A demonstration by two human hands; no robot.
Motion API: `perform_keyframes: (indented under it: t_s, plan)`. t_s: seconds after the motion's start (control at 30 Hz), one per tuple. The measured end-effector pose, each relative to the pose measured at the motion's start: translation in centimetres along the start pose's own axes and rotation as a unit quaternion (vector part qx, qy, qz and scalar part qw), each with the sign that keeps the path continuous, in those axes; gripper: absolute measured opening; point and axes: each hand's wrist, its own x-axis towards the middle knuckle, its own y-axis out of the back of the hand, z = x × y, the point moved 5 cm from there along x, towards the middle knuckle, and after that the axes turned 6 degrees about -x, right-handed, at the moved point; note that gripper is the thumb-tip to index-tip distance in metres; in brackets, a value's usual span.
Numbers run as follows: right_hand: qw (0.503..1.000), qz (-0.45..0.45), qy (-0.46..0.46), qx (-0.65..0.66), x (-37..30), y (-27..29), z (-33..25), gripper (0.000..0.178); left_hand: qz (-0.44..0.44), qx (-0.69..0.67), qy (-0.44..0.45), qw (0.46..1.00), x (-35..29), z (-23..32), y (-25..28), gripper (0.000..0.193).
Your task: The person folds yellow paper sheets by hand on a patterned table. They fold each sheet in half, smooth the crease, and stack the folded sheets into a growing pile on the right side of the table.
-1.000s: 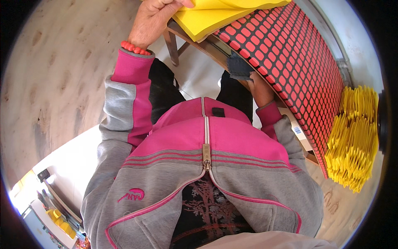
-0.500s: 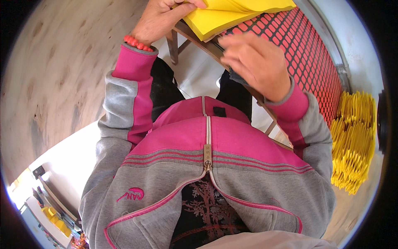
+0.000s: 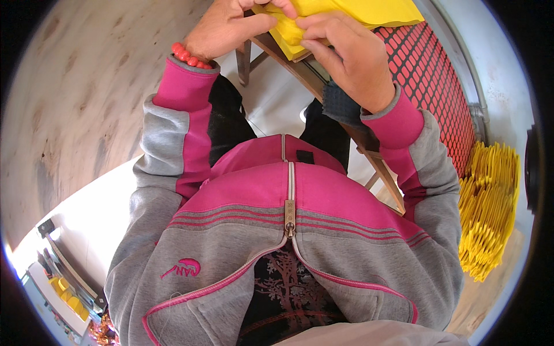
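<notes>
At the far end of the surface I saw yellow sheets, their left end pinched in the grip of left hand and right hand, this part looking unfinished to me, while the yellow pile at right seemed already done.

Wooden table with a red-and-black patterned top, a stack of yellow sheets on it
</notes>
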Motion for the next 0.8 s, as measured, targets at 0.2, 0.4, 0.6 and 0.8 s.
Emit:
perform_keyframes:
  t_s: [0.2,0.4,0.6,0.8]
  plan:
    - [0.996,-0.004,-0.045,0.083,0.3,0.1,0.5,0.013,-0.005,-0.060,0.021,0.998,-0.2,0.0,0.1,0.015]
    - [0.989,0.034,-0.093,0.108,-0.1,0.2,0.4,0.024,0.023,-0.079,0.025,0.996,0.1,-1.0,-0.4,0.006]
    - [0.998,0.055,-0.023,0.009,0.5,1.0,-0.2,0.031,0.060,-0.126,0.090,0.986,-0.5,-1.2,-0.5,0.009]
    - [0.999,0.038,-0.004,-0.009,0.7,0.8,-0.6,0.021,0.060,-0.116,0.056,0.990,-0.1,-0.3,-0.7,0.011]
